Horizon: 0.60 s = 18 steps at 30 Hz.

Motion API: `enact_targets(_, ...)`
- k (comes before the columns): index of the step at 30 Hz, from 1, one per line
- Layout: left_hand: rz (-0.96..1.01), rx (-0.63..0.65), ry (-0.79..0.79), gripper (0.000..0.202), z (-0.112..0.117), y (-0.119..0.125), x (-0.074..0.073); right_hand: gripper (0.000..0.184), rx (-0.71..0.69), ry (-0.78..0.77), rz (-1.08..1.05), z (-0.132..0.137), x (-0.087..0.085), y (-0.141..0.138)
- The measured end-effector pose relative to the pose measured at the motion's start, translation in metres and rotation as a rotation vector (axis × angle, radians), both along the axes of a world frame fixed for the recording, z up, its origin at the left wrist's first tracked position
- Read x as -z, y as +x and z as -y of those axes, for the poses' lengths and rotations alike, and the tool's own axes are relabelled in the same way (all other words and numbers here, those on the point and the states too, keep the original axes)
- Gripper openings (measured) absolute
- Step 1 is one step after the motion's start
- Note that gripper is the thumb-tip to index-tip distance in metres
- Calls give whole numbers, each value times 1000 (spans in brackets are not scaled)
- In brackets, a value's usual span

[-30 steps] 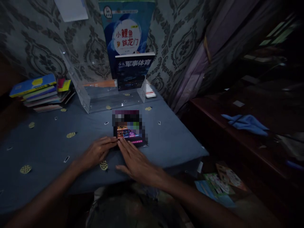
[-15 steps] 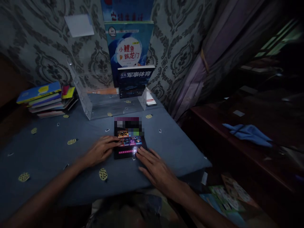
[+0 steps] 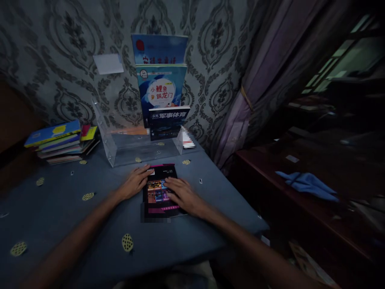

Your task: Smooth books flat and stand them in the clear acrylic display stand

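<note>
A dark book [image 3: 155,196] with a grid of small bright pictures on its cover lies flat on the blue tablecloth. My left hand [image 3: 134,182] rests at its far left corner, fingers stretched out over the edge. Across the right side of the cover lies my right hand [image 3: 187,196], its fingers extended and slightly spread. Just beyond stands a clear acrylic book rack [image 3: 108,146]. Upright at its right end are a dark navy book [image 3: 168,127], a light-blue book [image 3: 179,76] and a taller blue book [image 3: 162,47], one behind another.
A stack of books [image 3: 60,141] sits at the table's left rear, near the patterned wall. Beside the rack's right end is a small white item, partly blurred out. To the right are a tied curtain [image 3: 231,124] and a dark red surface holding a blue cloth [image 3: 306,185].
Both hands have slid toward the far end of the book, the left to its far corner, the right higher up the cover. The view has tilted upward, showing more wall.
</note>
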<state>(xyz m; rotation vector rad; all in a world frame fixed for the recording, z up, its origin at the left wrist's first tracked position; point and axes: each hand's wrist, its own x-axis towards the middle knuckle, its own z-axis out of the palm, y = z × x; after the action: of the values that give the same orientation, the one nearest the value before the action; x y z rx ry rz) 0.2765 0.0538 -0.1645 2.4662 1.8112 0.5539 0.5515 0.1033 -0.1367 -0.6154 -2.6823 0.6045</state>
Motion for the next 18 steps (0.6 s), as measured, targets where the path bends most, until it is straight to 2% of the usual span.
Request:
enact_targets(4, 3, -13, 0, 44, 1, 3, -2, 43, 56, -1, 76, -35, 0, -19)
enact_targets(7, -6, -23, -8, 44, 4, 8, -5, 44, 53, 15, 84, -34, 1, -18)
enact_targets(9, -18, -9, -21, 44, 13, 14, -8, 47, 34, 21, 77, -23, 1, -7)
enact_targets(12, -15, 38, -22, 45, 39, 27, -10, 54, -42, -8, 91, 3, 0, 23)
enact_targets(16, 11, 114, -13, 51, 83, 47, -10, 86, -271, -62, 121, 36, -2, 73)
enact_targets(18, 19, 135, 6, 55, 100, 55, -9, 90, -325, -54, 104, 49, 4, 90)
